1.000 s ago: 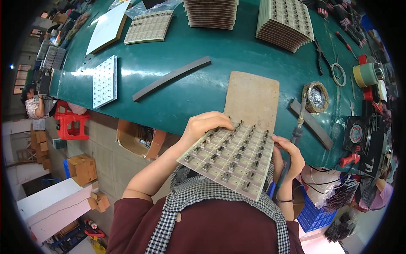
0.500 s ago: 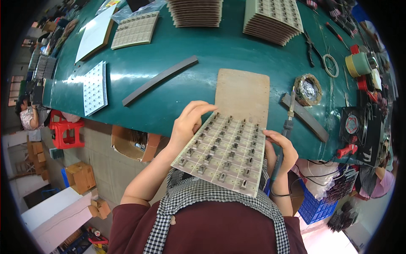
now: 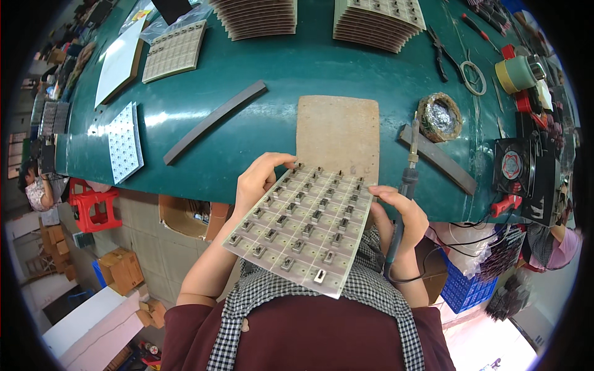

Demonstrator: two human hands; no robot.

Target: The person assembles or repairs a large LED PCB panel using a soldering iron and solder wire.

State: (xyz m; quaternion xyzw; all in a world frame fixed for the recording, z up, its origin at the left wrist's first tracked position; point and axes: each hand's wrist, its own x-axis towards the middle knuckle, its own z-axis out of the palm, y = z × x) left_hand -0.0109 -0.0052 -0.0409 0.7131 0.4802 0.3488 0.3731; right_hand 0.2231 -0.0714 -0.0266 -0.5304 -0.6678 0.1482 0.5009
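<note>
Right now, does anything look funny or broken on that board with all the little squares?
Nothing looks broken. The panel of small switches is tilted, held up off the green table by the left hand and right hand, which also grips a soldering iron.

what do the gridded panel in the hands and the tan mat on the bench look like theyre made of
The gridded panel looks like pale circuit-board laminate, matte beige, scored into squares that each carry a small metal-looking part. The tan mat looks like fibreboard or cork, going by its rough, speckled, dull brown face, but the exact material is unclear.
</note>
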